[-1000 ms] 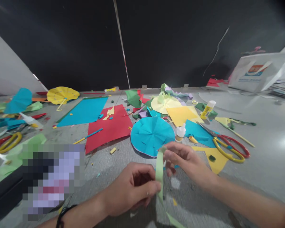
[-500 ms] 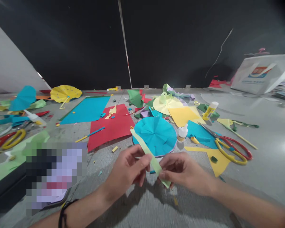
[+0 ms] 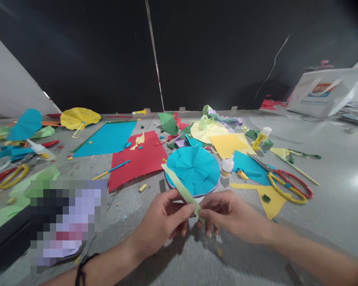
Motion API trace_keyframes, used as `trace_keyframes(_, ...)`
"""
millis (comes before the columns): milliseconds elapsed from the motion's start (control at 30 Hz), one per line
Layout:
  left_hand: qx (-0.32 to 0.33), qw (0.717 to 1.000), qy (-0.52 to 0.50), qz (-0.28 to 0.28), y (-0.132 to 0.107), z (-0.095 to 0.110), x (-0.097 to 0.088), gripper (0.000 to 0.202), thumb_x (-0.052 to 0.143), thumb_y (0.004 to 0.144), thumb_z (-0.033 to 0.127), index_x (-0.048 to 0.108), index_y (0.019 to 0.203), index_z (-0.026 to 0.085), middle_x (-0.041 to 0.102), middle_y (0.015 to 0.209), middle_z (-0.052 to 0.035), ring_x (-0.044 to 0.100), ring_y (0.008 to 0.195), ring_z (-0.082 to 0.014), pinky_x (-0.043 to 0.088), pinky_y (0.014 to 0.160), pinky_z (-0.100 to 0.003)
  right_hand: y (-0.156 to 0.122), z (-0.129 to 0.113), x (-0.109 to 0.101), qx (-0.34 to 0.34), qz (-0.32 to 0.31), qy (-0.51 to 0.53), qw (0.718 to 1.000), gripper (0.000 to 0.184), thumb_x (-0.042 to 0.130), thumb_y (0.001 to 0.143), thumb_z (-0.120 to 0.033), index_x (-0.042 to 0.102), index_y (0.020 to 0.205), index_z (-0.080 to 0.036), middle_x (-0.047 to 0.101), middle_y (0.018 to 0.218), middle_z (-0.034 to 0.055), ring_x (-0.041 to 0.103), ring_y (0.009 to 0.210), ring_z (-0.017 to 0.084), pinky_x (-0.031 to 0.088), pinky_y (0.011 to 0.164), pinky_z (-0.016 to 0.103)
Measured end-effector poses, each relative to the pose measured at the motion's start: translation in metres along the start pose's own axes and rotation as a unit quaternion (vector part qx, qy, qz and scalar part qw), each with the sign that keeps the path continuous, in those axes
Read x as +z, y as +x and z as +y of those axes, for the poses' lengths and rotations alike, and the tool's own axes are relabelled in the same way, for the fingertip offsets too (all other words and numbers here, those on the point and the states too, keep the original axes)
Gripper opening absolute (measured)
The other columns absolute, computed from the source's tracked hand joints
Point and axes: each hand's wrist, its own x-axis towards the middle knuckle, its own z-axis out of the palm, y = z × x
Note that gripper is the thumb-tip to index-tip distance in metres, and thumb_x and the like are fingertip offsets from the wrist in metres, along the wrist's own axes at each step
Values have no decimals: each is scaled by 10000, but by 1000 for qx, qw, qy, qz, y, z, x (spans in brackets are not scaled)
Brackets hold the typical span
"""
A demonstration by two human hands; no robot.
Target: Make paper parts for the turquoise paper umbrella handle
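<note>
A narrow light green paper strip [image 3: 181,188] slants across the middle of the head view, its far end over the edge of a blue pleated paper disc [image 3: 193,169]. My left hand [image 3: 170,218] pinches the strip between thumb and fingers. My right hand [image 3: 222,212] is closed on the strip's near end, and the fingertips of both hands are close together. The disc lies flat on the grey table just beyond my hands. A small white glue bottle [image 3: 227,165] stands upright at the disc's right side.
Red-and-yellow scissors [image 3: 289,186] lie at right, near a glue stick [image 3: 261,138] and yellow paper [image 3: 271,198]. Red paper [image 3: 140,159] and blue paper [image 3: 107,137] lie left of the disc. A blurred-out object [image 3: 68,222] is at near left. A white bag [image 3: 322,93] stands at back right.
My right hand has moved closer to my left along the strip, and less of the near end sticks out past the fingers. The view has shifted slightly.
</note>
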Motion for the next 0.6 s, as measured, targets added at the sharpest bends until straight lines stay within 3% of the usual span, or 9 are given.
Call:
trace_keyframes(67,8,1000,-10,5,1,-2,0,426,749,880,484,675,1095,124,585,499,46,449,398,-76,311,368,-154,-15,-8,-22,-14,45,-91,995,335,649,959,-535,757,870,-231,779,851,67,727,775,225,567,702,347)
trace_keyframes(100,13,1000,-15,7,2,-4,0,432,736,891,486,666,1115,124,580,488,51,436,387,-72,310,365,-153,-26,-10,-37,-27,104,-231,967,337,599,975,-543,766,899,-260,784,860,64,718,756,234,557,694,366)
trace_keyframes(167,22,999,-27,11,3,-5,0,433,718,904,491,653,1128,125,595,499,48,424,370,-66,305,355,-152,-51,-7,-75,20,226,-432,873,366,533,965,-591,776,943,-319,808,883,66,718,698,266,544,638,409)
trace_keyframes(267,29,999,-38,12,3,-7,0,414,716,904,487,642,1101,131,594,505,51,453,353,-71,304,341,-156,-85,11,-129,79,290,-483,822,277,605,858,-540,753,812,-310,785,747,126,691,580,344,492,528,464)
trace_keyframes(333,38,998,-41,10,2,-6,1,396,727,897,468,639,1089,133,605,543,47,519,361,-85,315,336,-158,-97,26,-150,99,290,-493,814,235,700,782,-501,676,642,-314,693,557,93,625,458,323,427,438,413)
trace_keyframes(400,51,998,-42,9,1,-5,3,373,744,882,436,635,1076,136,668,669,10,591,390,-94,324,333,-157,-102,37,-159,85,283,-492,819,240,730,772,-491,661,620,-319,688,585,76,633,485,306,428,446,396)
trace_keyframes(500,63,997,-42,6,1,-4,3,351,771,847,383,627,1056,140,717,850,-37,628,418,-87,323,330,-151,-99,41,-159,45,280,-465,838,227,780,778,-485,698,642,-322,698,611,66,638,505,275,447,465,381)
trace_keyframes(600,59,997,-42,7,2,-5,3,372,797,807,339,624,1074,147,717,847,-29,604,421,-76,326,331,-145,-90,31,-151,-13,309,-412,857,251,848,768,-475,714,650,-298,719,611,81,624,483,252,446,454,365)
